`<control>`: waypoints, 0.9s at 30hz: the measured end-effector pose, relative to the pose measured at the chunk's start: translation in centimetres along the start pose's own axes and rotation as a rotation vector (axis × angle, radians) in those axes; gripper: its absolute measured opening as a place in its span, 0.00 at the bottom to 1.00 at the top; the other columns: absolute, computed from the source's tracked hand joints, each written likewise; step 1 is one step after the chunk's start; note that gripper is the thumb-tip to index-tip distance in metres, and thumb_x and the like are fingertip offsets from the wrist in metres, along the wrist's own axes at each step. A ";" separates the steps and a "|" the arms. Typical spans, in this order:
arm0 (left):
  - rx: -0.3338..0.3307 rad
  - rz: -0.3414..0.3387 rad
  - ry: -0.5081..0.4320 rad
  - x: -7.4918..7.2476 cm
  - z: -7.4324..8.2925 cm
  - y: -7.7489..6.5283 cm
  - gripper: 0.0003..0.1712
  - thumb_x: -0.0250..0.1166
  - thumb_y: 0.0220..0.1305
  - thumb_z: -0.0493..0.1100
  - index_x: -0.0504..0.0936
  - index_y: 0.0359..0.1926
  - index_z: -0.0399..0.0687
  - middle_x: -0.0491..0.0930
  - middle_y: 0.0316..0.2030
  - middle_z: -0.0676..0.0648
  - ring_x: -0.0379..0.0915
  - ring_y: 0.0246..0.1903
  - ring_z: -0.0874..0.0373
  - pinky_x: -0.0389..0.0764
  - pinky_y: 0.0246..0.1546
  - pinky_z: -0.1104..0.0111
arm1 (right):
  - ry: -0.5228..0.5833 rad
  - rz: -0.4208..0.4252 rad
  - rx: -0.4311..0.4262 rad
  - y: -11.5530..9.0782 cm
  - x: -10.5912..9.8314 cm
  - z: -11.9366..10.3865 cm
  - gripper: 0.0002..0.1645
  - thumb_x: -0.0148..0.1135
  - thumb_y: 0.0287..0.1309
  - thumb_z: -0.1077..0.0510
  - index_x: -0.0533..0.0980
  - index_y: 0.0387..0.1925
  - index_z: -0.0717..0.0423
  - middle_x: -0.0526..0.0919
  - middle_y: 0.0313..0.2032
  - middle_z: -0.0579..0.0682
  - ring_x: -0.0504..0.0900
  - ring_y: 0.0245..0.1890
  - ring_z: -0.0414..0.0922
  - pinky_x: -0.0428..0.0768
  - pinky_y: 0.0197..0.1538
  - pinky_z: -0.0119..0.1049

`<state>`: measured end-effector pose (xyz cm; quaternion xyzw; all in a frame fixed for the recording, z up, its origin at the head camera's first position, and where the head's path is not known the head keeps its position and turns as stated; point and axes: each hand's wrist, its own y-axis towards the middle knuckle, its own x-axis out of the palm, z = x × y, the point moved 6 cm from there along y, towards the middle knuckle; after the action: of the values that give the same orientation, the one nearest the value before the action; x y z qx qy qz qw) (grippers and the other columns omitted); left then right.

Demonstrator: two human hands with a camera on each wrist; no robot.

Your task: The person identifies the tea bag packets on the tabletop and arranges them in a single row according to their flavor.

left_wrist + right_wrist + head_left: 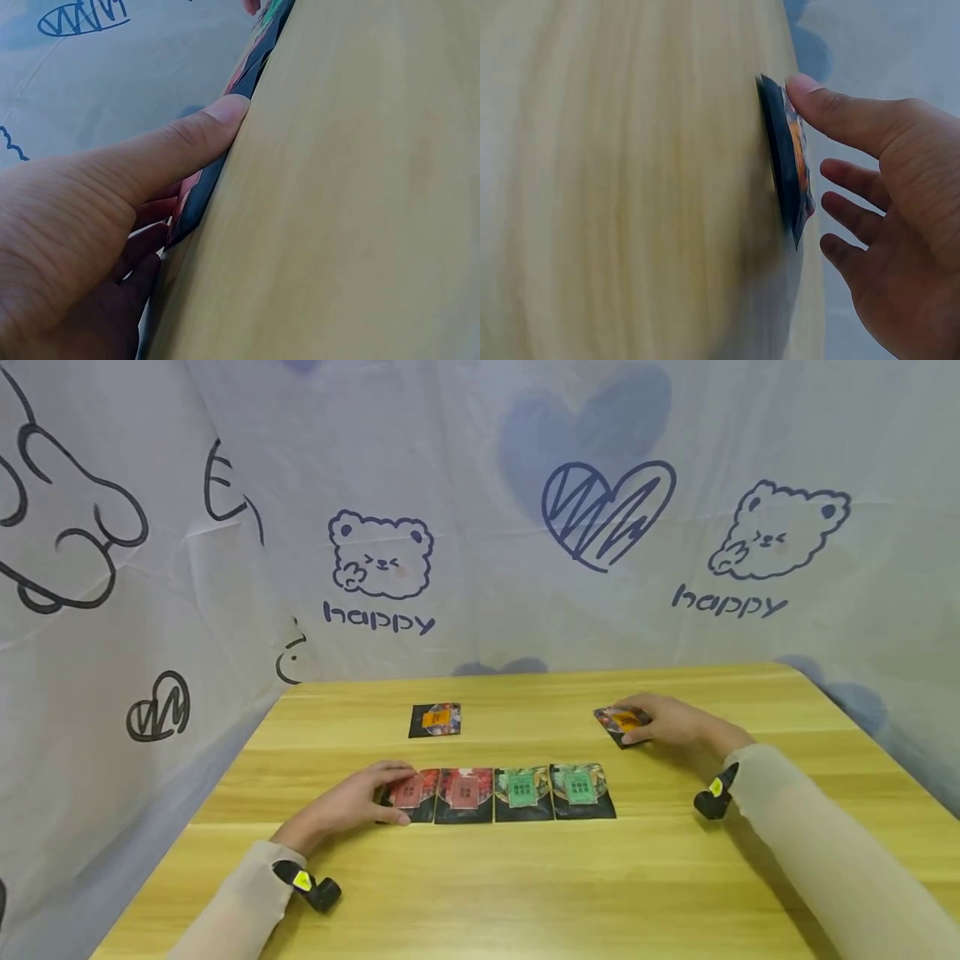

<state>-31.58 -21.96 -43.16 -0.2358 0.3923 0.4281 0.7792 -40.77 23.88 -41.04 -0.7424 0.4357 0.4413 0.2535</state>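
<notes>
Several flat sachets lie side by side in a row on the table. Two have red labels, the left one (417,793) and its neighbour (465,796); two have green labels, the inner one (522,793) and the outer one (582,791). My left hand (363,797) rests on the leftmost red sachet, its thumb (202,131) along the near edge and its fingers by the left side. Behind the row, to the right, my right hand (671,724) pinches an orange-labelled sachet (787,150) by its edge; the index finger is hidden. That sachet is tilted.
Another orange-labelled sachet (436,720) lies behind the row, towards the left. The wooden table (525,885) ends at the back against a printed curtain (480,527), which also hangs along the left side.
</notes>
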 end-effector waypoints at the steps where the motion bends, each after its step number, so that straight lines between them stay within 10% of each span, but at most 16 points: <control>1: -0.002 0.001 0.003 -0.1 -0.1 0.0 0.46 0.73 0.54 0.59 0.69 0.70 0.46 0.61 0.70 0.40 0.54 0.69 0.39 0.59 0.66 0.44 | 0.002 -0.007 -0.004 0.1 0.0 0.1 0.38 0.67 0.61 0.48 0.68 0.68 0.59 0.68 0.63 0.66 0.69 0.58 0.60 0.67 0.60 0.60; 27: -0.005 0.004 0.016 -0.2 0.0 0.1 0.46 0.73 0.52 0.61 0.70 0.69 0.49 0.62 0.69 0.40 0.56 0.68 0.38 0.61 0.64 0.43 | -0.026 -0.016 -0.003 0.0 1.0 0.1 0.33 0.63 0.64 0.48 0.71 0.66 0.59 0.67 0.64 0.68 0.63 0.64 0.67 0.60 0.65 0.64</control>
<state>-31.71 -22.07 -43.00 -0.2404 0.3981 0.4286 0.7746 -40.54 23.56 -41.91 -0.7404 0.4258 0.4495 0.2614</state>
